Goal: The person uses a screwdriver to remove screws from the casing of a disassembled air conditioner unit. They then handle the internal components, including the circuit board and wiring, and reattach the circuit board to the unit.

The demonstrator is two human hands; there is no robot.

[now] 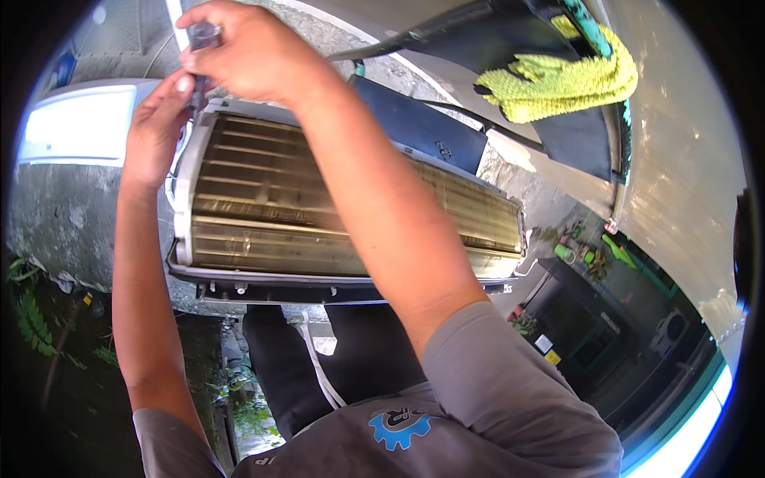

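Observation:
An indoor air-conditioner unit [185,203] lies across in front of me with its cover off, its brassy finned coil [263,179] exposed. Beyond its far left corner, my right hand [259,52] is closed round the dark, see-through handle of what looks like a screwdriver [205,36]. My left hand [159,115] comes up from below and pinches the lower part of the same tool, thumb and fingers pressed together. The tool's tip and whatever it touches are hidden by my fingers and the unit's edge. My right forearm crosses over the coil and covers its middle.
A white panel [76,127] lies on the concrete at the left. Behind the unit are a dark blue flat piece [422,119] and a black chair-like frame with a yellow-green cloth [558,84] over it. A dark parked vehicle [613,334] and plants stand at the right.

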